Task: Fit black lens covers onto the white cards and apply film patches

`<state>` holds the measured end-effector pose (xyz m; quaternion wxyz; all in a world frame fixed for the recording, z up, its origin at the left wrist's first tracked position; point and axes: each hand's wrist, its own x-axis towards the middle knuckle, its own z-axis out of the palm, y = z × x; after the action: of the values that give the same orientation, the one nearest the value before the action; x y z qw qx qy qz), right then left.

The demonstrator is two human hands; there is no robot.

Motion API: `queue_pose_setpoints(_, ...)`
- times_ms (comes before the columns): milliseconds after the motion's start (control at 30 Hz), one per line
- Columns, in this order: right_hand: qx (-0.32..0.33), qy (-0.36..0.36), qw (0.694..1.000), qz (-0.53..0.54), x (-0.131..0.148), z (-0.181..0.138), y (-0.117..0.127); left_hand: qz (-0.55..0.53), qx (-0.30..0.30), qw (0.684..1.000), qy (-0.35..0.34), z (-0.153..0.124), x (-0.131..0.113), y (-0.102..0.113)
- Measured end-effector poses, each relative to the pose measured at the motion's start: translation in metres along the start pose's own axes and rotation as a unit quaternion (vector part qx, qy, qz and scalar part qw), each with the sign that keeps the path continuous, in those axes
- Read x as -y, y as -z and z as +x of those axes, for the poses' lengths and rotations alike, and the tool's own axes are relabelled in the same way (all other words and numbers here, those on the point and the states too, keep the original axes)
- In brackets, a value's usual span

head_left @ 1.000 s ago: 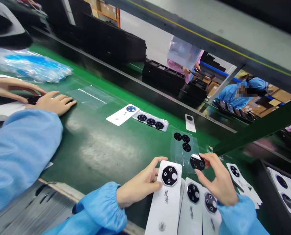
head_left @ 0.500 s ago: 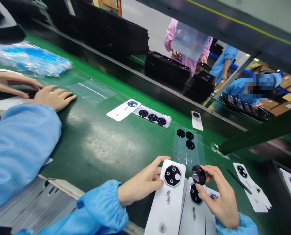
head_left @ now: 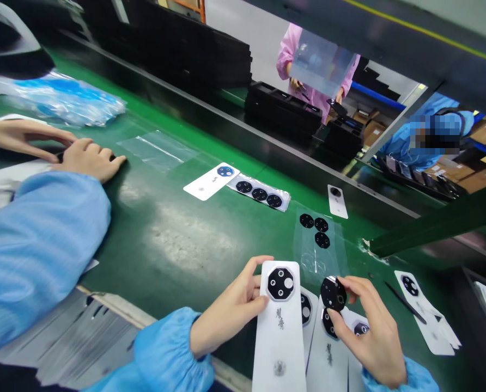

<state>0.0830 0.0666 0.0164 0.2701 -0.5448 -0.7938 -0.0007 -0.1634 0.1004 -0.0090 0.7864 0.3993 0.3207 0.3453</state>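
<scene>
Near the front edge of the bench, my left hand (head_left: 235, 307) grips a white phone back cover (head_left: 279, 337) by its upper left side. This cover has a black camera area with lens rings and dark printed characters. Pinched between thumb and fingers of my right hand (head_left: 371, 326) is a shiny black octagonal camera lens plate (head_left: 332, 294), tilted up. It is apart from the held cover. More white back covers (head_left: 328, 359) lie below and behind my hands, partly hidden by them.
A clear sheet with several black lens plates (head_left: 321, 239) lies ahead, beside a strip of lens plates (head_left: 260, 194) and a white cover (head_left: 211, 181). A co-worker's hands (head_left: 88, 160) work at left. A green post (head_left: 390, 245) and a black tray (head_left: 467, 305) stand right.
My left hand and the white cover have shifted slightly left, uncovering part of another cover behind. The lens plate in my right hand has turned, showing more of its face.
</scene>
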Motion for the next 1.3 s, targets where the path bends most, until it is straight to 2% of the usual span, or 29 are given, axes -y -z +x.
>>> queue_pose_setpoints(167, 0.006, 0.011, 1.0, -0.013, 0.005, 0.003, -0.002, -0.015, -0.06, 0.997, -0.034, -0.017, 0.009, 0.006)
queue_pose_setpoints(300, 0.005, 0.042, 0.999, -0.026, 0.008, 0.006, -0.003, -0.026, -0.071, 0.996, -0.037, -0.022, 0.017, 0.014)
queue_pose_setpoints(467, 0.022, 0.045, 0.998, -0.037, 0.009, 0.006, -0.003, -0.032, -0.086, 0.995, -0.034, -0.022, 0.017, 0.019)
queue_pose_setpoints(667, 0.034, 0.045, 0.997, -0.044, 0.008, 0.006, -0.003, -0.037, -0.085, 0.995, -0.023, -0.025, 0.008, 0.016)
queue_pose_setpoints(933, 0.014, 0.053, 0.998, -0.036, 0.015, 0.01, -0.002, -0.031, -0.064, 0.997, -0.023, -0.022, 0.01, 0.017)
queue_pose_setpoints(1300, 0.027, 0.048, 0.998, -0.025, 0.014, 0.008, -0.004, -0.035, -0.049, 0.998, -0.003, -0.018, 0.007, 0.015)
